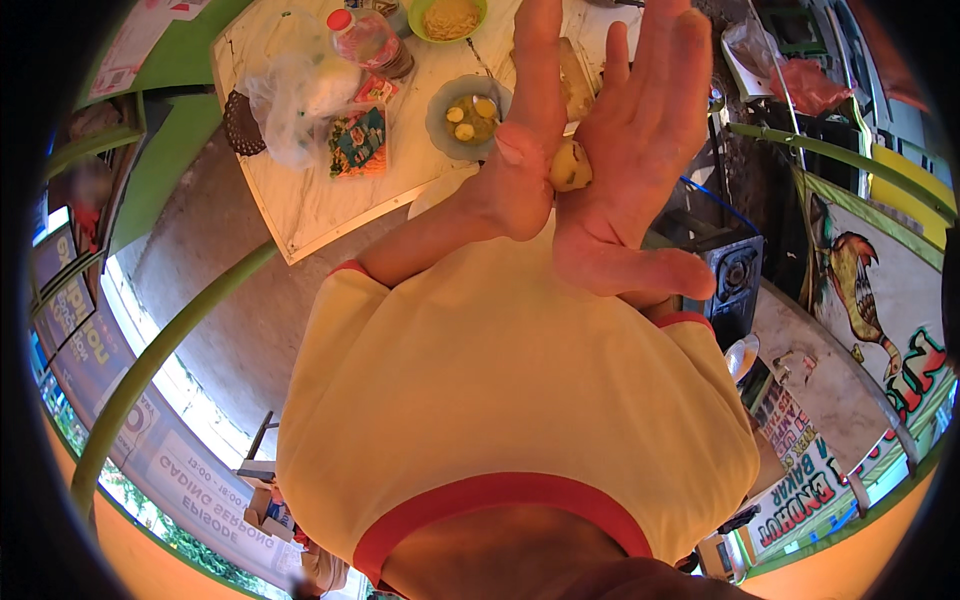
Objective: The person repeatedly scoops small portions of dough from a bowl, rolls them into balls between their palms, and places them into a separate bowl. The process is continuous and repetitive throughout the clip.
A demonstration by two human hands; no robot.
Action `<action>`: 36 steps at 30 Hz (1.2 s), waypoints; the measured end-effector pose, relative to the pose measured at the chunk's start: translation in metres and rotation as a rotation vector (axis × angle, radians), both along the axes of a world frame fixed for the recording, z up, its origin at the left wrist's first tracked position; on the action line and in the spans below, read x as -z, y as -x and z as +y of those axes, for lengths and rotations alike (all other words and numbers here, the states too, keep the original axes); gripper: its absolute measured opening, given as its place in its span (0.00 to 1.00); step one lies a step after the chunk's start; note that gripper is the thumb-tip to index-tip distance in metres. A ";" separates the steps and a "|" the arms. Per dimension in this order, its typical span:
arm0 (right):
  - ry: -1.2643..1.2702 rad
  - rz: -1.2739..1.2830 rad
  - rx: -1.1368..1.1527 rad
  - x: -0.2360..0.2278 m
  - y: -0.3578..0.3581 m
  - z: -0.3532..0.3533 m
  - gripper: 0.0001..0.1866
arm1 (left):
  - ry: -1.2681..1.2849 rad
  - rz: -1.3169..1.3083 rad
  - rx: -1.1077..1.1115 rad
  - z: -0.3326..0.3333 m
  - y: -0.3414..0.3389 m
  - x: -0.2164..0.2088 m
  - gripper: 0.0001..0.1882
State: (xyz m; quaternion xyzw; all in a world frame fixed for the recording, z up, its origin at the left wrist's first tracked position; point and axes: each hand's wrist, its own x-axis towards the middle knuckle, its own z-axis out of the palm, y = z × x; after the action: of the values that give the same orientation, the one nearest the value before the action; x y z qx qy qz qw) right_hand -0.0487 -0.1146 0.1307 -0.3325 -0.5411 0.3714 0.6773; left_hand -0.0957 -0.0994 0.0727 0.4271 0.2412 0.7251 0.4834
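Observation:
A small pale-yellow ball (571,166) of soft, mashed-looking food with dark flecks sits between my two palms. My left hand (528,135) presses it from the left, its fingers pointing away from me. On the other side, my right hand (640,150) has its palm against the ball, fingers stretched out and thumb spread to the right. Just left of my hands is a pale scalloped bowl (435,122) holding several similar yellow pieces in yellow liquid. A tray (576,85) shows behind my hands, partly covered by them.
A green bowl (480,22) with yellowish mash stands at the table's far side. Left of it are a red-capped bottle (370,45), clear plastic bags (290,105) and a pack of cut vegetables (358,142) on the marble-patterned table (290,205). A stove (737,270) stands at my right.

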 end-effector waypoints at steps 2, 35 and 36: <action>0.157 0.424 0.044 -0.047 0.027 0.000 0.38 | 0.005 0.042 -0.047 0.000 -0.003 -0.003 0.52; -0.069 -0.518 -0.494 0.070 -0.063 0.044 0.20 | 0.078 -0.606 0.497 0.029 0.035 0.061 0.34; -0.042 -0.529 -0.508 0.075 -0.061 0.044 0.20 | 0.096 -0.607 0.493 0.028 0.036 0.064 0.34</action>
State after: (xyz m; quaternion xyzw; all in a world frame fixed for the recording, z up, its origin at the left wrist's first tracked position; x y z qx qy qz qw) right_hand 0.0121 -0.0704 0.0560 -0.2582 -0.7703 0.4178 0.4067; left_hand -0.1318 -0.0711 0.0087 0.2154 0.0110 0.6686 0.7117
